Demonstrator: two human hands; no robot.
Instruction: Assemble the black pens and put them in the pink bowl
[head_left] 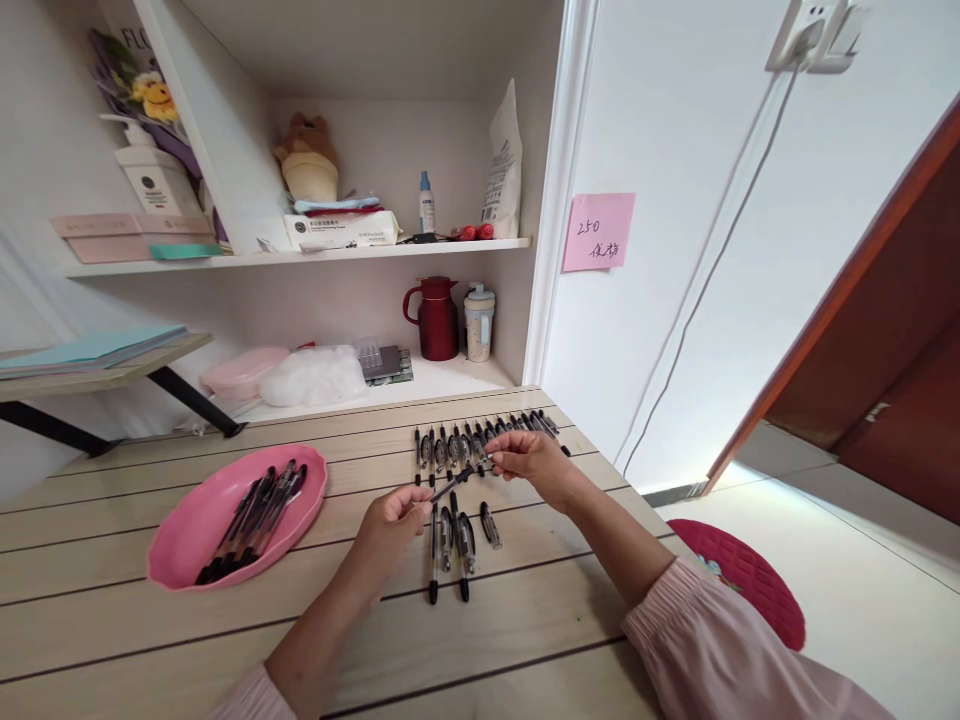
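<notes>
Pen in the middle of it all: the person's left hand pinches its lower end between thumb and fingers, and it slants up and away toward the other hand. Thumb meets forefinger on the right hand too, closed on a small pale part at the pen's upper end. From where I stand I can't tell whether that part is joined to the pen or only held against it.

Just beyond the grip, a long row of pens and clear-ended pieces runs off to the right, passing behind the right hand. On the near side of the grip lies a smaller cluster, long dark-ended pieces side by side with shorter clear ones; one short piece lies by itself just to the right of these. Well to the left of the grip, a pink dish with a wavy rim holds a bundle of dark pens, all leaning the same way. Everything rests on a slatted wooden tabletop.

Farther back, past the row, a red jug and a speckled tumbler stand on the lower shelf. Up and to the right of the grip, a pink note sticks to the wall.
</notes>
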